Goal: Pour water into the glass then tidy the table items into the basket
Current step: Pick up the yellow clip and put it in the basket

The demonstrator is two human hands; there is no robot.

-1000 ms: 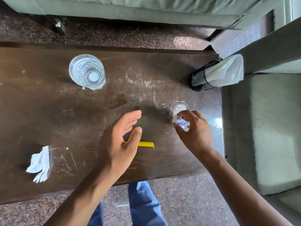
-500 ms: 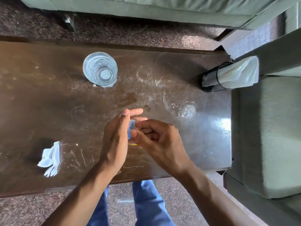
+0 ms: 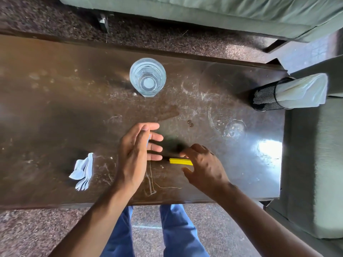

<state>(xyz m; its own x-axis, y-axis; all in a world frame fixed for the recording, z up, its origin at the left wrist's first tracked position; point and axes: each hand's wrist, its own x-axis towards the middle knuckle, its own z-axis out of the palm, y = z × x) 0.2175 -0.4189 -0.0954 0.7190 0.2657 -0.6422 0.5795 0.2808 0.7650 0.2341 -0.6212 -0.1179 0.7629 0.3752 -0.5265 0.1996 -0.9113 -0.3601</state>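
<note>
Head view, steeply downward (close) over table (image 3: 55,112).

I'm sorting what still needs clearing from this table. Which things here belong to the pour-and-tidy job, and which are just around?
Part of the job:
- glass, water in it
- yellow strip under the right hand
- white plastic spoons
- black mesh basket
- small blue-white piece in the left hand

Just around:
- table
- green sofa
- speckled floor
</note>
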